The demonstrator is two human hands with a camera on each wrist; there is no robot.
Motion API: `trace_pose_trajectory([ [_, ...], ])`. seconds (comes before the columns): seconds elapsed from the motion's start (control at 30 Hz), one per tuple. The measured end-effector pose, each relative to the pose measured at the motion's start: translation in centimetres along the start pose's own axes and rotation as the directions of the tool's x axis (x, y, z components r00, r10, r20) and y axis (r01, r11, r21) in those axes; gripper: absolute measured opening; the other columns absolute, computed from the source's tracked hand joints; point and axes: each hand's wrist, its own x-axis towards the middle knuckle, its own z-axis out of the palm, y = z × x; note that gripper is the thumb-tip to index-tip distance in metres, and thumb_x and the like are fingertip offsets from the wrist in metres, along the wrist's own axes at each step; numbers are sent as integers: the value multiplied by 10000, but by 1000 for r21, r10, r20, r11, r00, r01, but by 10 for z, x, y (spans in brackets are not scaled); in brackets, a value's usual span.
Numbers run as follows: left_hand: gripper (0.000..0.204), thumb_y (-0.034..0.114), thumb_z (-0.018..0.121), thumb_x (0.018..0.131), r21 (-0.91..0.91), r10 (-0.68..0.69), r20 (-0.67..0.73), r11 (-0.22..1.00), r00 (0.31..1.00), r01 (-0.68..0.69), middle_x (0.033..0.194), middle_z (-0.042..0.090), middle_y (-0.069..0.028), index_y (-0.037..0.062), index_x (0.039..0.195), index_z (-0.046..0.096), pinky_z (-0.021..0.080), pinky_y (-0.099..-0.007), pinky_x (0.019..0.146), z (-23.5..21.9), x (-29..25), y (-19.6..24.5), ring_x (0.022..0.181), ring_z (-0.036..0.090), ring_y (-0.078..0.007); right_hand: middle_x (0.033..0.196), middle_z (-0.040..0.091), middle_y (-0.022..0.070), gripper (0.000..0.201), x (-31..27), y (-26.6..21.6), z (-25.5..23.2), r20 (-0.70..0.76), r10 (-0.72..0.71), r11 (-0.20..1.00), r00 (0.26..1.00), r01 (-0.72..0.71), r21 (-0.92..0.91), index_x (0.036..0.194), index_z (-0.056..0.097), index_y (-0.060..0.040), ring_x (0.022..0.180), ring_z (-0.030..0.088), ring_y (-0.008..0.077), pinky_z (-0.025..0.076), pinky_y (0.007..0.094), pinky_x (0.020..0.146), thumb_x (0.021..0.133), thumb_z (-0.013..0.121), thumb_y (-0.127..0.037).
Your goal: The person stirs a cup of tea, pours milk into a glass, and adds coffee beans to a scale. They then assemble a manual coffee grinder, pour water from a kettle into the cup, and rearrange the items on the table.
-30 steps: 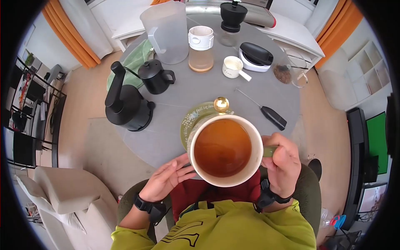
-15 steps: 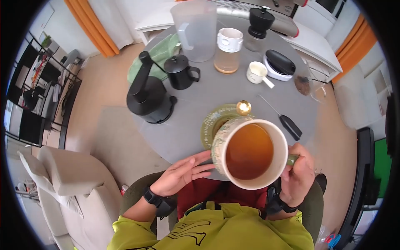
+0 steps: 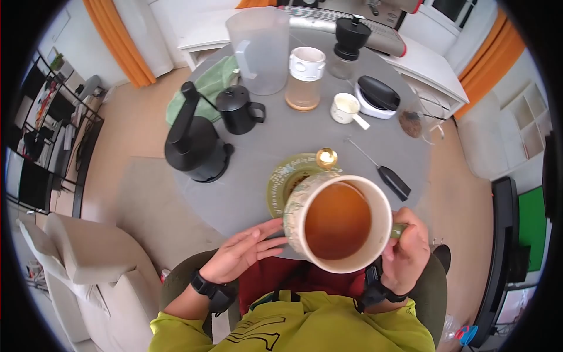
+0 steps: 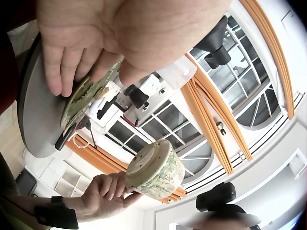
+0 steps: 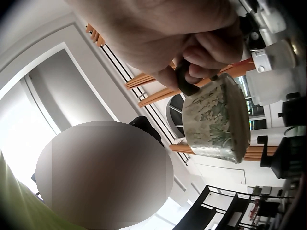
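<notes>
A broad ceramic cup [image 3: 298, 214] sits right of centre in the lower half of the head view, held above the table, its cream wall printed with green leaves and flowers and its plain pale rim ringing a clear amber-brown liquid [image 3: 338, 222]. Its mouth faces up toward the head camera, with the wall showing on the left; the body is squat, and its longest line runs from that wall to the olive-green handle [image 3: 398, 230], which points to the right of the frame. The right hand [image 3: 409, 249] grips this handle with curled fingers. The left hand [image 3: 243, 252] is spread, its fingers nearly straight, and the left wrist view shows it well apart from the cup. Partly behind the cup lies a round green saucer [image 3: 277, 183] with white lettering, a shiny gold spoon [image 3: 326, 158] at its upper right edge. Farther right on the smooth grey table [image 3: 252, 167] is a frother [image 3: 394, 183] with a black handle and thin metal shaft. Toward the upper left stand a matte black pot [image 3: 234, 111], a black cranked grinder [image 3: 199, 155] and a tall translucent pitcher [image 3: 261, 58] beside a soft green cloth [image 3: 196, 88].
</notes>
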Motion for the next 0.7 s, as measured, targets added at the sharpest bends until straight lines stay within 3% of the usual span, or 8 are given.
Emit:
trace_pose_trajectory([
  [0.27,539,294,350,1034,-3,-14,16,1000,1000,15,1512,289,-126,-31,1452,247,350,-389,1082,-2,-1,0,1329,391,-284,605,445,22,508,1,2,1,39,-29,999,999,28,28,799,527,55,487,347,56,241,225,453,926,556,-436],
  [0.5,515,257,347,1032,38,12,-18,999,1000,-11,1493,316,-150,-42,1442,261,351,-419,1077,6,-1,2,1310,411,-298,666,461,17,418,-1,5,-6,97,-21,998,995,15,65,823,538,53,520,357,48,253,217,470,944,548,-348],
  [0.7,517,260,343,1034,13,18,-13,1000,1000,-18,1490,323,-146,-42,1444,255,360,-406,1075,1,0,-2,1318,404,-294,636,447,18,442,0,5,-6,66,-18,998,998,14,63,815,532,57,507,346,50,245,218,466,943,545,-366],
])
